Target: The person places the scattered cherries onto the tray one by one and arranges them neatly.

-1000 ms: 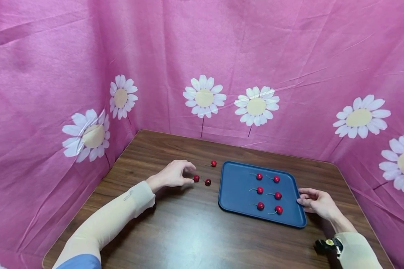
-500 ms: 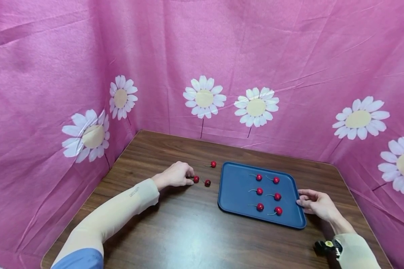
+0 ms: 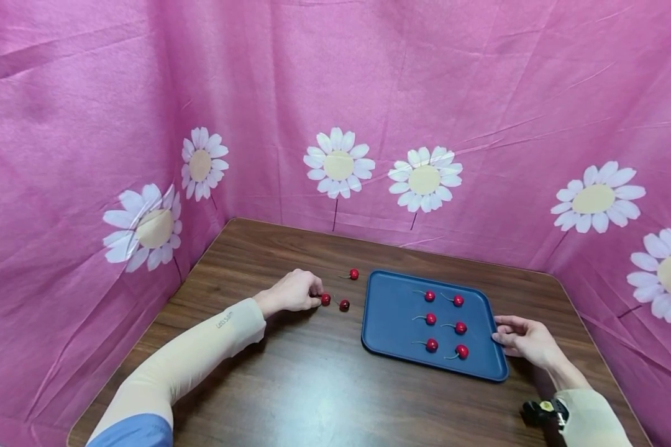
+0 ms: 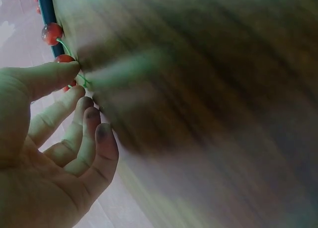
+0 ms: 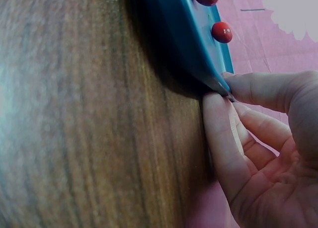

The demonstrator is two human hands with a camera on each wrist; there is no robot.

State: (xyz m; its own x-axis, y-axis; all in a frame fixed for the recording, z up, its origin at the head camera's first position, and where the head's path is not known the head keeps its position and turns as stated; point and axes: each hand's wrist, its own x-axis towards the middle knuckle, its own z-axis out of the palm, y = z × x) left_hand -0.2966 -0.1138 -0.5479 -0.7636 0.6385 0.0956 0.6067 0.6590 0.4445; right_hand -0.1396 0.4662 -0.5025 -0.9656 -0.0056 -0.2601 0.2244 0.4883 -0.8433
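My left hand [image 3: 292,290] is low over the table, thumb and fingertips pinching the stem end of a red cherry [image 3: 325,299]. In the left wrist view the thumb [image 4: 49,78] covers part of that cherry, and a green stem [image 4: 84,80] shows between thumb and index finger. Just right of it lies a darker cherry [image 3: 344,305]; another cherry [image 3: 354,274] lies farther back. On the right, my right hand [image 3: 528,340] grips the edge of a blue tray [image 3: 388,313], thumb on the rim and fingers beneath, as the right wrist view shows.
Several cherries [image 3: 430,319] with stems lie on the tray in two columns. The brown wooden table [image 3: 313,385] carries everything. Pink cloth [image 3: 291,81] with white daisies hangs around its back and sides.
My left hand has moved slightly right, and its spread thumb and fingers have come together at the nearest cherry. The right hand and tray stay in place.
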